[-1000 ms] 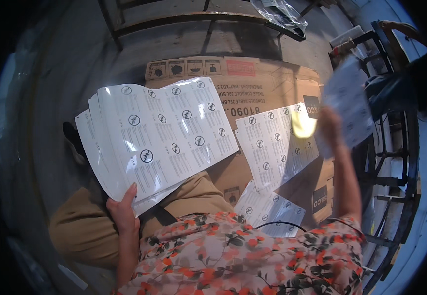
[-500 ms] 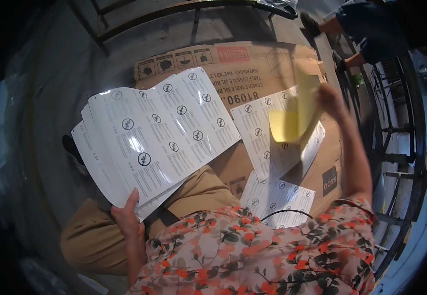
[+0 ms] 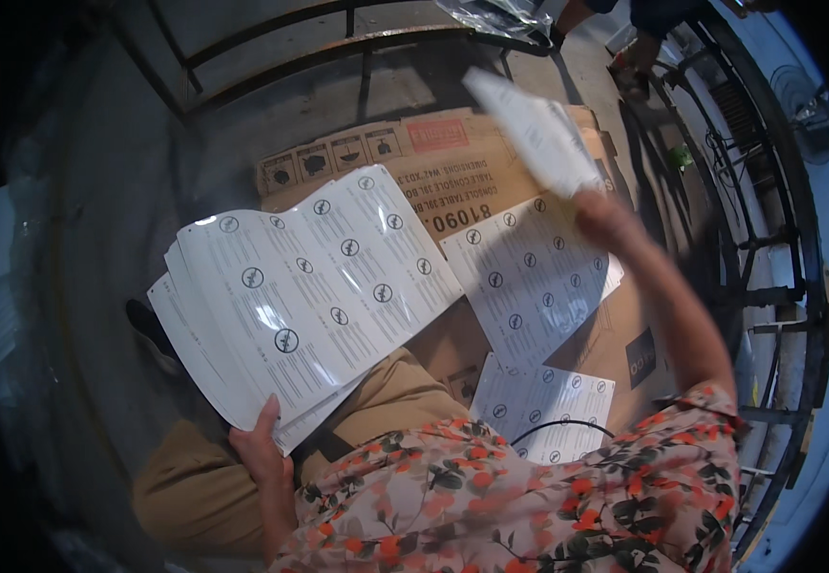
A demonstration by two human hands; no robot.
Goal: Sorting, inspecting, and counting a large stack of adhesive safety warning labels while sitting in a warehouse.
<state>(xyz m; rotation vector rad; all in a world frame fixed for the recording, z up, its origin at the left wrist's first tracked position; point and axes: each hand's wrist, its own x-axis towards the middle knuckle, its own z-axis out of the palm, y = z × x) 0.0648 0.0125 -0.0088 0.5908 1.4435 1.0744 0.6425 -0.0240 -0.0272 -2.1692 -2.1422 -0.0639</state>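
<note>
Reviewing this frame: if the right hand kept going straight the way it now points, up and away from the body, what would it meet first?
Probably nothing close. The right hand lifts a white printed sheet above the flattened brown cardboard box, pointing toward the dark metal railing. That railing looks first in line, though depth is unclear.

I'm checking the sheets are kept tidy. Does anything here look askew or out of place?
Somewhat. The stack in the left hand is fanned, its lower sheets sticking out unevenly. Two loose sheets lie at different angles on the flattened cardboard box, one above the other. The right hand holds one sheet up, blurred.
</note>
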